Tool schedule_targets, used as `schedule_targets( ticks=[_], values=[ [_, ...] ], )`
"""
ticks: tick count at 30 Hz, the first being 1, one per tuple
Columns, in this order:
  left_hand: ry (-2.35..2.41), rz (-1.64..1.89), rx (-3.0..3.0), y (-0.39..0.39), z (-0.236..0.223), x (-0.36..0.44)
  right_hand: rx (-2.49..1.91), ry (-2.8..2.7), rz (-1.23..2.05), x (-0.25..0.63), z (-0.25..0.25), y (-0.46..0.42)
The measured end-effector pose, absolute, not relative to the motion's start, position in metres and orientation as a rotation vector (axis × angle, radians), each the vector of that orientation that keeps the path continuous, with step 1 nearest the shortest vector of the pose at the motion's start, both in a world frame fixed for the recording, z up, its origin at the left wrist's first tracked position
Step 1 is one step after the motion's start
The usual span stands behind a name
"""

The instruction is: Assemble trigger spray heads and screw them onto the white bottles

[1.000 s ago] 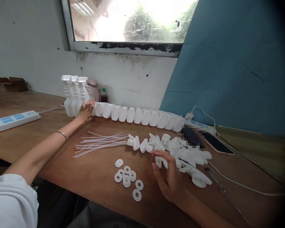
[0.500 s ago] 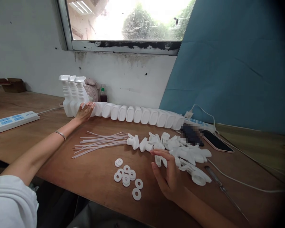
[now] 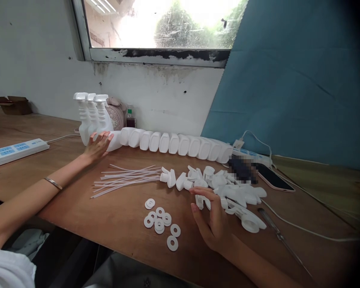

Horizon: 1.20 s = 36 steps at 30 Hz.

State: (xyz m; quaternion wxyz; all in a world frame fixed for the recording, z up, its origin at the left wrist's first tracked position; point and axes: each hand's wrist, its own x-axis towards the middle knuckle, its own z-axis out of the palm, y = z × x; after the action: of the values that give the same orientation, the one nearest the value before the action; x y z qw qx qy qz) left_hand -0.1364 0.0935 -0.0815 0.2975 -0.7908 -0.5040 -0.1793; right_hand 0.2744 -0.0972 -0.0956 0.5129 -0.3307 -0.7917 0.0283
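My left hand (image 3: pixel 98 146) is closed on the near end of a white plastic bottle (image 3: pixel 115 141), which lies on its side at the left end of a row of similar lying bottles (image 3: pixel 174 144). Just behind that hand stand three upright white spray bottles (image 3: pixel 101 116) with trigger heads. My right hand (image 3: pixel 211 218) hovers open over the table, thumb and forefinger apart and nothing visible between them. It is beside a heap of white trigger spray heads (image 3: pixel 238 194) and hides part of it. White flat ring washers (image 3: pixel 159 225) lie to its left.
Thin white tubes (image 3: pixel 126 181) lie mid-table. A phone (image 3: pixel 274 178), a screwdriver (image 3: pixel 277 232) and a white cable are on the right. Power strips (image 3: pixel 16 152) sit left and at the back right. A pink bag (image 3: pixel 117 112) and a small dark bottle (image 3: pixel 130 118) stand against the wall.
My left hand has moved slightly left and toward me, and the end bottle has come away from the row with it. My right hand has stayed almost still.
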Motion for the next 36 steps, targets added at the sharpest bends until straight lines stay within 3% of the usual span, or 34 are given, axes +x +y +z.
schedule_targets(
  ticks=[16, 28, 36],
  values=[
    [-1.345, -0.395, -2.014, 0.034, -0.083, -0.179, -0.808, -1.906, 0.019, 0.274, -0.094, -0.097],
    [-1.148, -0.567, -2.103, 0.000, -0.081, -0.261, -0.813, -1.918, 0.009, 0.273, -0.093, -0.097],
    [-1.133, -0.736, -2.164, -0.005, -0.083, -0.269, -0.816, -1.935, 0.024, 0.273, -0.095, -0.097]
  ],
)
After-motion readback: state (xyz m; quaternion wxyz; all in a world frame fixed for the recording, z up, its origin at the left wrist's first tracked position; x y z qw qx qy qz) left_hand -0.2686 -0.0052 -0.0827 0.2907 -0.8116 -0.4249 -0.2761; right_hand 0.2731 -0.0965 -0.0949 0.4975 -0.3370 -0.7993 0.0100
